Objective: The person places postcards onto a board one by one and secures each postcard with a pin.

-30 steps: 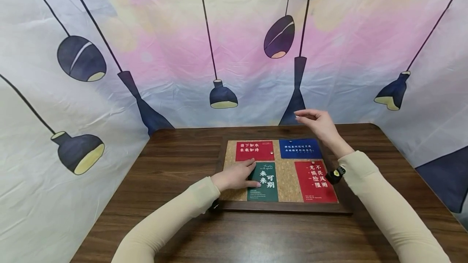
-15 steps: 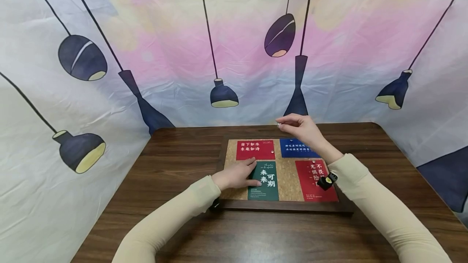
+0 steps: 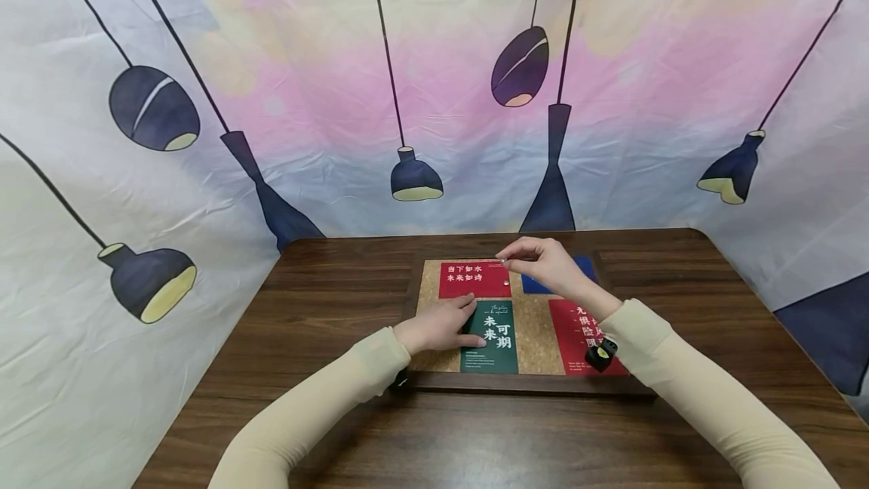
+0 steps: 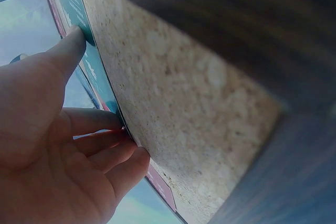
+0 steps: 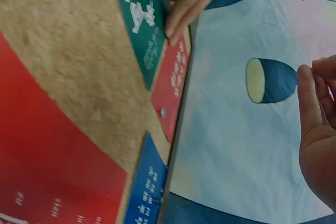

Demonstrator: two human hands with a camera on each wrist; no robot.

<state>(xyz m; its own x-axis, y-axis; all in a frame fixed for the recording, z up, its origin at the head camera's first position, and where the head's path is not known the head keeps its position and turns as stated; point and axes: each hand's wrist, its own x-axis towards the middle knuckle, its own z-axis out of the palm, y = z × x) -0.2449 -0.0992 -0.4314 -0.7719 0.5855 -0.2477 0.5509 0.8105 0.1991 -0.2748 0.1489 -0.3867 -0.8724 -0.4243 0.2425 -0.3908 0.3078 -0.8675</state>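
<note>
A framed cork board point(image 3: 533, 338) lies on the table with printed cards on it. My left hand point(image 3: 434, 324) rests on the board and the left edge of the green card point(image 3: 501, 349), fingers spread and fairly straight, as the left wrist view shows. My right hand point(image 3: 543, 269) pinches a small, shiny push pin point(image 3: 502, 262) between thumb and fingertips, above the top right corner of the upper red card point(image 3: 462, 289). A silver pin point(image 3: 505, 283) sits at that card's right edge. In the right wrist view, the thumb and forefinger of the right hand point(image 5: 321, 129) meet at their tips.
A blue card point(image 3: 536, 285) is partly hidden behind my right hand. The lower red card point(image 3: 573, 349) lies slanted at the right, partly under my wrist. Brown wooden table point(image 3: 305, 308) surrounds the frame; a cloth backdrop point(image 3: 326, 59) printed with lamps hangs behind.
My right hand has moved left and down, from beyond the board's far edge to over the upper red card, pin between its fingertips. The left hand has stayed put.
</note>
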